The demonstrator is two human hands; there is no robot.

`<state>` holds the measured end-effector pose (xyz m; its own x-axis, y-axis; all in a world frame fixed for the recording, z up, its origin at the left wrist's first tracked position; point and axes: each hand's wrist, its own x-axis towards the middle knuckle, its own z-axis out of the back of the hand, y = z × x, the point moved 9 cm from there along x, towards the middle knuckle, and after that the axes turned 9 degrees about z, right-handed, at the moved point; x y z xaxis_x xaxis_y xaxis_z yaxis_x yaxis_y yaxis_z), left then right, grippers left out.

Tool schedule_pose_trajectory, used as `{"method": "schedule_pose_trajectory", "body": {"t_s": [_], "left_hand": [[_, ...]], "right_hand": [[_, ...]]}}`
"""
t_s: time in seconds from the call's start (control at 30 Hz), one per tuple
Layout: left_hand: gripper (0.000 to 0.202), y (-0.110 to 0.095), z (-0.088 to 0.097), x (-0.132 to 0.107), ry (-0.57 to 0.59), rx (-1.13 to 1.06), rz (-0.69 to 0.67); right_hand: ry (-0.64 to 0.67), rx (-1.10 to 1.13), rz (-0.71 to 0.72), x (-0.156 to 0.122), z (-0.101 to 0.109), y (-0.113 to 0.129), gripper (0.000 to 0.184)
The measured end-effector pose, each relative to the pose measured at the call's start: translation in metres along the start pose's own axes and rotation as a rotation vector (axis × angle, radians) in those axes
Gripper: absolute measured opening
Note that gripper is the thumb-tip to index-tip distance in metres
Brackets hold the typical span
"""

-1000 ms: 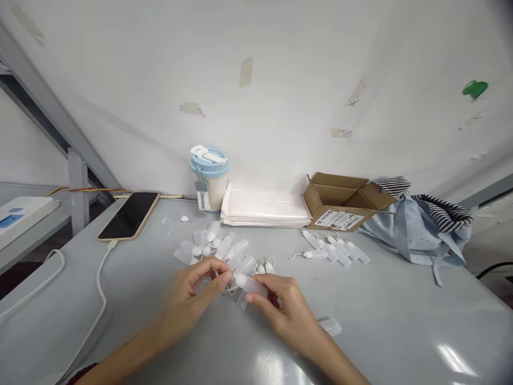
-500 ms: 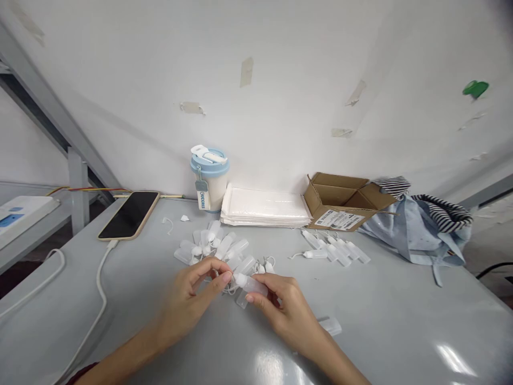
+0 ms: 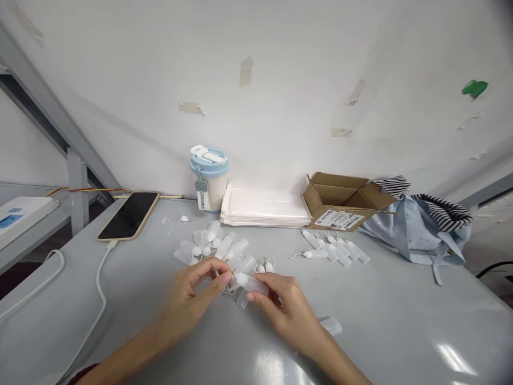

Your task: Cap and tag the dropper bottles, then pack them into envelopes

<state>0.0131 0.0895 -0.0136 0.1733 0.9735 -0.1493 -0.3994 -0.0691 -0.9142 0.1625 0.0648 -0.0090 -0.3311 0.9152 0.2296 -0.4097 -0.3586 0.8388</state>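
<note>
A small translucent squeeze bottle (image 3: pixel 256 285) lies tilted between my hands, its white cap end pointing left. My right hand (image 3: pixel 286 302) grips the body between thumb and fingers. At the cap end, my left hand (image 3: pixel 204 289) is pinched with thumb and forefinger; the tip between them is mostly hidden. Behind and below the hands spreads a loose pile of similar bottles (image 3: pixel 226 245), some with thin white cords on their caps. Several more bottles (image 3: pixel 339 250) lie roughly in rows to the right. Another bottle (image 3: pixel 331 325) lies partly hidden beyond my right forearm.
Along the wall stand a blue-lidded cup (image 3: pixel 212 184), a stack of white padded envelopes (image 3: pixel 266 207), an opened cardboard box (image 3: pixel 340 206) and a light blue cloth bag (image 3: pixel 412 227). A phone (image 3: pixel 130 215) with a white cable (image 3: pixel 100 278) lies at left. One loose cap (image 3: pixel 185 218) sits near the cup.
Almost nothing differs. The held bottle and my right hand have shifted very slightly; both hands keep the same grip.
</note>
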Motion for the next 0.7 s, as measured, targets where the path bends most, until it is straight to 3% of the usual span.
{"method": "schedule_pose_trajectory", "body": {"t_s": [0.13,0.23,0.33,0.53,0.7], "left_hand": [[0.025,0.007,0.014,0.002,-0.116,-0.043,0.022],[0.030,0.012,0.020,0.003,-0.146,-0.074,0.073],[0.031,0.012,0.019,0.003,-0.133,-0.078,0.092],[0.028,0.007,0.016,-0.001,-0.164,0.029,0.055],[0.027,0.008,0.017,0.000,-0.155,0.031,0.041]], "right_hand": [[-0.296,0.066,-0.142,-0.006,0.031,-0.018,0.034],[-0.401,0.073,-0.245,-0.009,0.047,-0.029,0.041],[-0.393,-0.070,-0.237,-0.009,0.050,-0.029,0.044],[-0.294,-0.378,-0.182,-0.008,0.034,-0.031,0.048],[-0.218,-0.415,-0.185,-0.005,0.025,-0.036,0.048]]}}
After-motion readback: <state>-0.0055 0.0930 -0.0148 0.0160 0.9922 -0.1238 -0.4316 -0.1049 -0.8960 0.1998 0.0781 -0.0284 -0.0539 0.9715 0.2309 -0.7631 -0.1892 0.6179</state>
